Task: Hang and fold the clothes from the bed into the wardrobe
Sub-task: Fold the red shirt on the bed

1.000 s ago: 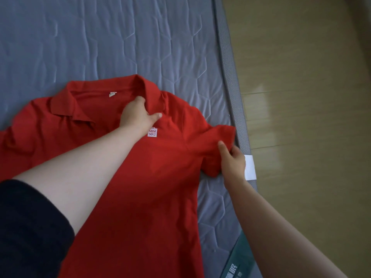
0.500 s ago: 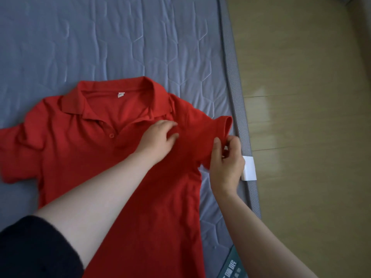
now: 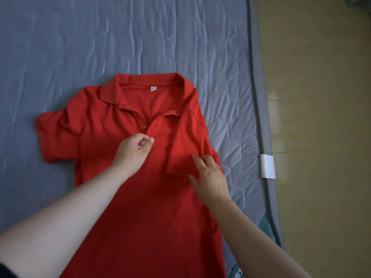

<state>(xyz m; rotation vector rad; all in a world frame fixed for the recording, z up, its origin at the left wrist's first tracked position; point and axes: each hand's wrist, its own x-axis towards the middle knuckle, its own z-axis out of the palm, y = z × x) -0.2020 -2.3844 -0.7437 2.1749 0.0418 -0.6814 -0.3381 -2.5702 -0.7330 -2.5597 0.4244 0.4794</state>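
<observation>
A red polo shirt (image 3: 112, 137) lies front up on the blue-grey quilted mattress (image 3: 100, 37), collar toward the far side. Its right sleeve (image 3: 186, 141) is folded inward over the chest; the left sleeve (image 3: 56, 135) lies spread out flat. My left hand (image 3: 134, 151) hovers over the chest just below the button placket, fingers loosely curled, holding nothing. My right hand (image 3: 208, 177) rests on the lower edge of the folded sleeve with its fingers spread on the cloth.
The mattress edge (image 3: 261, 109) runs down the right side, with a white tag (image 3: 268, 166) on it. Beyond it is a wooden floor (image 3: 321, 137). A green label (image 3: 239, 272) shows at the mattress's near corner.
The right sleeve, pinched by my right hand before, now lies folded over the chest. My right hand has let it go and rests on it. My left hand has drawn back off the cloth.
</observation>
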